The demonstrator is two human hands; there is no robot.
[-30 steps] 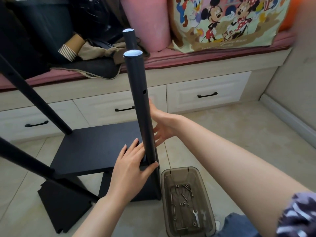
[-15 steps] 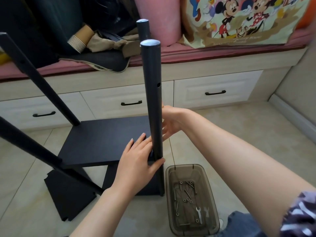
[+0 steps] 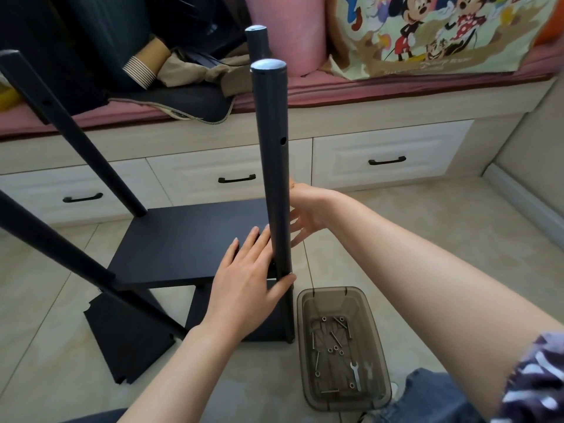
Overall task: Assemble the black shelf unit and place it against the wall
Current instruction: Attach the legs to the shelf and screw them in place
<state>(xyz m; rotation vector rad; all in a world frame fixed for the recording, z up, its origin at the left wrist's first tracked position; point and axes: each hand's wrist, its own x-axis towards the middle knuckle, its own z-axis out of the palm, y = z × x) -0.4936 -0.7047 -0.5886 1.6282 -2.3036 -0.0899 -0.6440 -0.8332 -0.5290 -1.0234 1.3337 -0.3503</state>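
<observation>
Beige tiled floor carries everything. Nearest, by the person's denim knee at the lower right, sits a clear brownish plastic box w/ loose screws, nuts and 1 small wrench in its bottom.

Just left of the box stands the half-built black shelf unit. Left grip lies flat on the front-right corner of the shelf board: fingers straight, released, thumb pressed against the near post. That post is upright, grey cap on top, 1 hole in its side, foot on the floor beside the box. Right grip is at the far-right side of the same post, fingers loose and spread, grasping nothing; can't tell if it touches the post.

Below the shelf board, a 2nd black board w/ notched corners lies on the floor toward the left. 2 more posts rise from the board's left corners, looking slanted in the wide view. A 4th post shows behind the near one.

Further back, a white bench w/ 3 drawers, black handles, pink cushion on top. On it: dark clothes, a pink roll, a cartoon-mouse bag. Unit is mid-floor, apart from the right wall.
</observation>
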